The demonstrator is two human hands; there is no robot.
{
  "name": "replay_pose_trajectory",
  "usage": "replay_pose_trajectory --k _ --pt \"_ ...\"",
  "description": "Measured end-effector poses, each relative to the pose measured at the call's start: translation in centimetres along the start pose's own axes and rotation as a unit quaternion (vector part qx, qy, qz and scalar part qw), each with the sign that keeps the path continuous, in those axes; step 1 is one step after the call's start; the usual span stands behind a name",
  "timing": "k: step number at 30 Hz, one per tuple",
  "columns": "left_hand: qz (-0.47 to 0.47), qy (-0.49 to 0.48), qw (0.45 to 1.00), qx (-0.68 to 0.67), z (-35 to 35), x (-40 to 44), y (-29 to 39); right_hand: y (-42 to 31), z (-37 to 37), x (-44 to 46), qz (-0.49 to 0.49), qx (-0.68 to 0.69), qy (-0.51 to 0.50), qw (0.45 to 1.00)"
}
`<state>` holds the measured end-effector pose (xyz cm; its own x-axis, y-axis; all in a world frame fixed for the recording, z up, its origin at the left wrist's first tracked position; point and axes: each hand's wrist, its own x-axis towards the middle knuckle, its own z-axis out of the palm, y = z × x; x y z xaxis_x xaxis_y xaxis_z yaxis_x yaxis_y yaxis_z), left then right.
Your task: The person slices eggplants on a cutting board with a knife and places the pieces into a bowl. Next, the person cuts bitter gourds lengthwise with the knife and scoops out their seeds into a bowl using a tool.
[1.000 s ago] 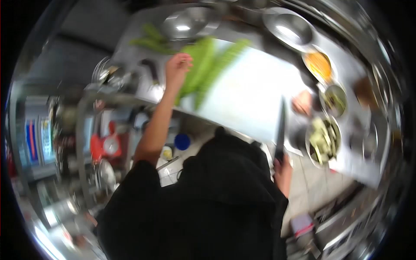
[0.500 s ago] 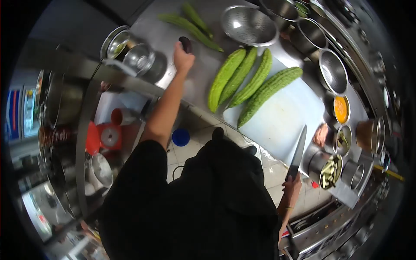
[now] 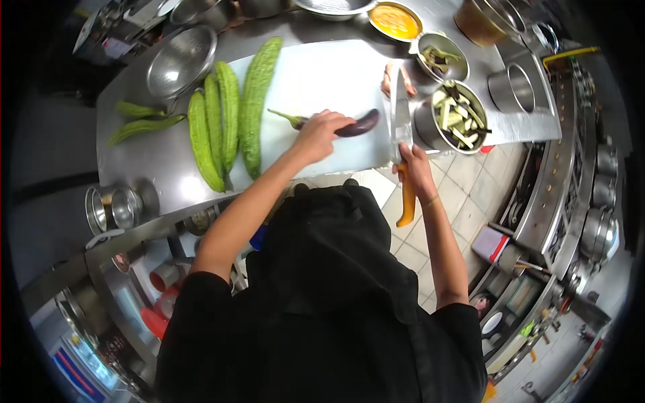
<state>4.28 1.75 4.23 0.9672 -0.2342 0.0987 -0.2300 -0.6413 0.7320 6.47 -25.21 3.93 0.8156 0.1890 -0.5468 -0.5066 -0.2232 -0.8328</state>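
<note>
My left hand [image 3: 318, 138] is closed round a slim purple eggplant [image 3: 364, 125], its green stem pointing left, over the white cutting board [image 3: 322, 70]. My right hand [image 3: 418, 172] grips a large kitchen knife [image 3: 402, 113] where the orange handle meets the blade. The blade points away from me along the board's right edge. A long bitter gourd [image 3: 260, 101] lies on the left part of the board, with several more bitter gourds [image 3: 213, 124] beside it. Right of the knife, a metal pot [image 3: 426, 127] holds cut eggplant pieces [image 3: 458, 117].
A perforated metal bowl [image 3: 181, 62] and two thin green gourds [image 3: 144, 127] are on the left of the steel counter [image 3: 158, 161]. Beyond the board stand a bowl of orange liquid [image 3: 395, 21] and a bowl of trimmings [image 3: 440, 59]. The stove [image 3: 571, 134] is at the right.
My left hand has brought the eggplant from the counter's left end onto the board. My view has turned rightward, and the knife has moved beside the board's right edge.
</note>
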Motion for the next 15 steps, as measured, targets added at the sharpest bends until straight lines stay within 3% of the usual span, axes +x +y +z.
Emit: replay_pose_trajectory --k 3,6,15 --pt "0.070 0.106 0.989 0.070 1.6 0.5 -0.2 -0.2 -1.6 1.7 0.015 0.018 -0.021 1.000" --pt "0.037 0.105 0.992 0.064 2.4 1.2 0.8 0.8 -2.9 3.0 0.018 -0.004 -0.088 0.996" --pt "-0.013 0.126 0.990 0.065 3.8 1.8 0.7 0.0 -5.2 4.3 0.038 -0.061 -0.168 0.983"
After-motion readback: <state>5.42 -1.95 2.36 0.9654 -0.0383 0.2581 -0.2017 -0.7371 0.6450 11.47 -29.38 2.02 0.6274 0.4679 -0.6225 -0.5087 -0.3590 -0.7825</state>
